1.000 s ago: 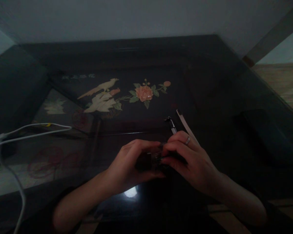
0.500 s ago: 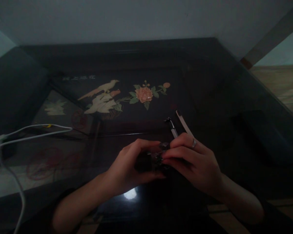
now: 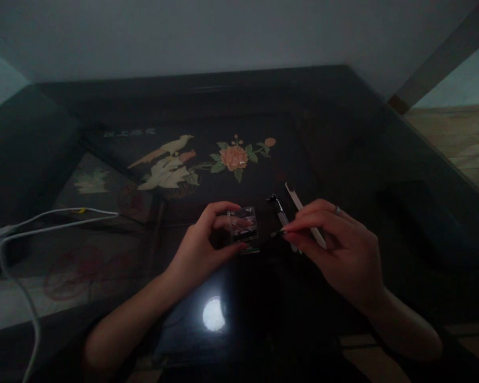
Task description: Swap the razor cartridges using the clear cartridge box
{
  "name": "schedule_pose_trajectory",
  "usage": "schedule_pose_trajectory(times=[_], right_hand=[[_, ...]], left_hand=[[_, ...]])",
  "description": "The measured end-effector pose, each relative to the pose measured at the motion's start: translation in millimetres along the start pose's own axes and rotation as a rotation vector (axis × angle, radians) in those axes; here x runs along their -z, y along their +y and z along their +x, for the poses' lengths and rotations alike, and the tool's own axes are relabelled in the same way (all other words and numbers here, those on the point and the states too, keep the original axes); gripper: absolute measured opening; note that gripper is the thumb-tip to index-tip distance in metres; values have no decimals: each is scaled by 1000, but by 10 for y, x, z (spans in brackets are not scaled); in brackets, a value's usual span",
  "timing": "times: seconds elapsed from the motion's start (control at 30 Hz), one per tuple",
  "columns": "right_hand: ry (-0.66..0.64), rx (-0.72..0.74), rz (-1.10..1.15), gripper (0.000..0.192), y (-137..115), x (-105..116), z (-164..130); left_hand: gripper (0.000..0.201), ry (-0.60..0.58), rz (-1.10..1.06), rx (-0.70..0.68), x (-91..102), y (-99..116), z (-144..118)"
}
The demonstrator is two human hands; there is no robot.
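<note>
Clear plastic case (image 3: 242,224) sits pinched upright in the left hand (image 3: 201,247), lid facing the right hand (image 3: 339,242), whose fingertips nip a thin stick (image 3: 278,232) beside it.

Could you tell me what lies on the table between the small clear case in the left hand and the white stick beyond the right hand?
In the head view, a short metal-tipped tool lies between the clear case and the white stick.
</note>
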State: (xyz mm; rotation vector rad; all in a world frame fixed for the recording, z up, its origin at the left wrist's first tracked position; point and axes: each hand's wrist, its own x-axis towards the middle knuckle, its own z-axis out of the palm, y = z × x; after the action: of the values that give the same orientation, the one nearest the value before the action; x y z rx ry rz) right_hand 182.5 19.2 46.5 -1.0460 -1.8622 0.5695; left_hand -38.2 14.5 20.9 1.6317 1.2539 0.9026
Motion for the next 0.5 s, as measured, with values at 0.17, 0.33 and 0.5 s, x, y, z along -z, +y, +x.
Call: schedule_pose_trajectory(times=[0.17,0.33,0.5], right_hand=[[-10,-18,23,8,21,-19,5],[-31,-19,41,9,22,-35,7],[-40,-5,44,8,15,-47,14]], left_hand=[[45,-4,227,-14,21,-85,83],[44,23,502,-139,46,-174,125],[44,46,654,-168,50,-227,125]])
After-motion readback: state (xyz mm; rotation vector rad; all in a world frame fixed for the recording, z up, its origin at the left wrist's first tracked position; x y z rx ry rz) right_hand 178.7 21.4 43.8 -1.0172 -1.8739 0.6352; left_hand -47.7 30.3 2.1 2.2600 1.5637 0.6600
